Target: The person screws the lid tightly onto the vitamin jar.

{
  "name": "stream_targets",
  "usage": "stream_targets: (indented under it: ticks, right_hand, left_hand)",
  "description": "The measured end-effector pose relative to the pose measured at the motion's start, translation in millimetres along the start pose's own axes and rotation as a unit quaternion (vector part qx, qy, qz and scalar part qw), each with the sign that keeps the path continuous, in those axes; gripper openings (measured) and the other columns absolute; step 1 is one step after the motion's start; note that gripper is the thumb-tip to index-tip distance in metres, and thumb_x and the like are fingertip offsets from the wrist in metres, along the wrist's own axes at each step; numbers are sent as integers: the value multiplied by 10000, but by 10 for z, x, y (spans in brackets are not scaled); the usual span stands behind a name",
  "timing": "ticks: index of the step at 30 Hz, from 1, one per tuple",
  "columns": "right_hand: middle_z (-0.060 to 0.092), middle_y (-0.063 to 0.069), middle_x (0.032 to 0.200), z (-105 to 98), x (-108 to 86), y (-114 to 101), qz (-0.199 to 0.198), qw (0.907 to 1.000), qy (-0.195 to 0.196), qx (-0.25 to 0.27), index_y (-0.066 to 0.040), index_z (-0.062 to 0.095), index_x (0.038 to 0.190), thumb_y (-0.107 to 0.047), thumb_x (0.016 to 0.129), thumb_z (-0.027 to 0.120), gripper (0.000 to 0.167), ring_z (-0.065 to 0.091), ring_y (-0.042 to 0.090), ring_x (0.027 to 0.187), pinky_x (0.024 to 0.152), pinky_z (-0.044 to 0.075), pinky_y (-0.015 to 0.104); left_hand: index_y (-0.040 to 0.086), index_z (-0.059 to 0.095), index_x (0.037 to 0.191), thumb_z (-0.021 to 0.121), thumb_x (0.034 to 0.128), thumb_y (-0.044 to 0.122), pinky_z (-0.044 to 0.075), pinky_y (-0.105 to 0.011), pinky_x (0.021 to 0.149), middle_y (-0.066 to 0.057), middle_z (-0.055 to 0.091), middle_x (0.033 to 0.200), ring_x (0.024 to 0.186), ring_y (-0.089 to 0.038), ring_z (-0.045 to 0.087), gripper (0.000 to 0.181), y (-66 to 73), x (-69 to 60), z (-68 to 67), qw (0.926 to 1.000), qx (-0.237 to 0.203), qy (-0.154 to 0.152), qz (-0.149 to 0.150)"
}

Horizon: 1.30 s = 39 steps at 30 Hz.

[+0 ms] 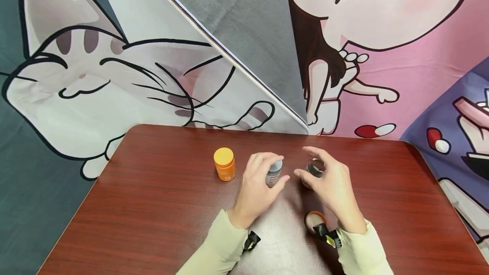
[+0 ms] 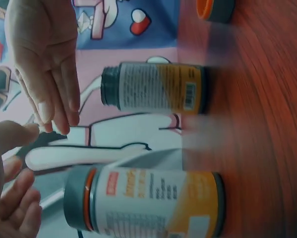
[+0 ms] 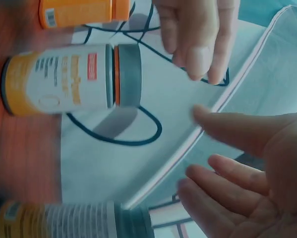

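Note:
My left hand (image 1: pixel 257 183) hovers beside a capped supplement bottle (image 1: pixel 273 174), with thumb and fingers spread. In the right wrist view, this bottle (image 3: pixel 64 79) stands upright with a dark cap and a white-and-yellow label; the hands are apart from it. My right hand (image 1: pixel 334 186) is held near an uncapped supplement bottle (image 1: pixel 316 168), its fingers loosely curved and holding nothing. The bare threaded neck of that bottle (image 2: pixel 153 89) shows in the left wrist view. A loose cap (image 1: pixel 315 220) lies on the table near the right wrist, its pale inside facing up.
An orange bottle (image 1: pixel 224 164) with a yellow-orange lid stands left of the left hand. All the bottles are on a reddish-brown wooden table (image 1: pixel 145 198). Behind its far edge hangs a cartoon-printed cloth (image 1: pixel 244 33).

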State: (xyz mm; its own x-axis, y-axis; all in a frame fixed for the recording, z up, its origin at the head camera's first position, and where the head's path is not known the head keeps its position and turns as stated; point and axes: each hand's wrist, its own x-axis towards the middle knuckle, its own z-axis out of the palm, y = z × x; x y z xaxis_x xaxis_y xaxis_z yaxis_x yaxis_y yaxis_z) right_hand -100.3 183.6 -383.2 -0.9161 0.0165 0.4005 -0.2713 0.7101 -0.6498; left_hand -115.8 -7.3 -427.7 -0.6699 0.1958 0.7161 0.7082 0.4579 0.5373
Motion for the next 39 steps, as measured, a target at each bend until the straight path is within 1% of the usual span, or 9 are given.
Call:
stream_targets:
  ticks: [3,6,12,15,19,23,30,35,39]
  right_hand:
    - [731,68,1142,-50,-12,67,-60,9991,370,-175,-139,701,1241,-163,769,882,506,717,243,931,717,519,295]
    - [701,77,1215,-90,-16,141,-43,9983,520,-243,-118,692,1260,-182,769,884,531,672,272,999,759,457,291]
    - [650,183,1280,-155,-29,273,338,9990,248,-185,-74,628,1323,-183,718,913,677,621,403,1110,900,471,550]
    - [636,202,1295,-169,-42,329,525,9985,-1,-154,-66,588,1358,-231,718,918,739,620,421,1116,902,479,569]
    - [620,241,1303,-178,-61,392,735,9967,-332,-100,-50,535,1402,-298,736,909,803,631,438,1117,898,504,574]
    - [620,260,1298,-161,-68,447,821,9951,-548,3,-23,518,1409,-280,743,906,812,654,436,1102,877,531,543]
    - [665,239,1223,-99,-62,525,910,9937,-659,49,-7,554,1372,-252,733,914,773,696,387,1034,830,556,470]
    - [677,251,1192,-72,-57,565,900,9938,-644,-43,-2,582,1345,-231,727,917,739,714,377,979,808,566,468]
    - [691,232,1164,-58,-53,586,830,9946,-603,-143,4,608,1314,-178,719,918,695,723,345,953,788,572,437]
  left_hand:
    - [68,669,1194,838,801,138,469,-283,959,-37,639,1131,1060,-202,575,434,62,-5,26,9983,-6,-220,533]
    - [59,665,1202,828,813,154,463,-250,961,-33,646,1129,1046,-186,582,432,132,-27,58,9953,77,-587,763]
    - [61,636,1275,819,835,197,428,-235,1019,-31,628,1204,1114,-173,579,495,240,-87,117,9858,128,-1633,359]
    - [63,610,1311,816,839,253,396,-238,1061,-27,610,1252,1165,-167,566,549,262,-118,156,9768,301,-2102,276]
    - [59,580,1345,802,846,369,378,-231,1073,-25,582,1308,1195,-152,546,628,281,-167,234,9601,684,-2670,478]
    - [56,564,1375,795,829,462,380,-227,1071,-30,574,1336,1205,-151,540,718,295,-223,330,9407,1041,-3162,647]
    - [91,592,1370,813,743,599,414,-226,1028,-7,569,1350,1175,-142,544,836,332,-316,489,9173,1446,-3638,726]
    - [123,615,1347,818,730,609,431,-214,990,27,581,1320,1140,-114,546,811,353,-368,575,9073,1627,-3818,673]
    - [153,648,1299,835,748,545,436,-202,965,78,611,1254,1128,-78,551,701,359,-392,621,9003,1625,-3986,643]
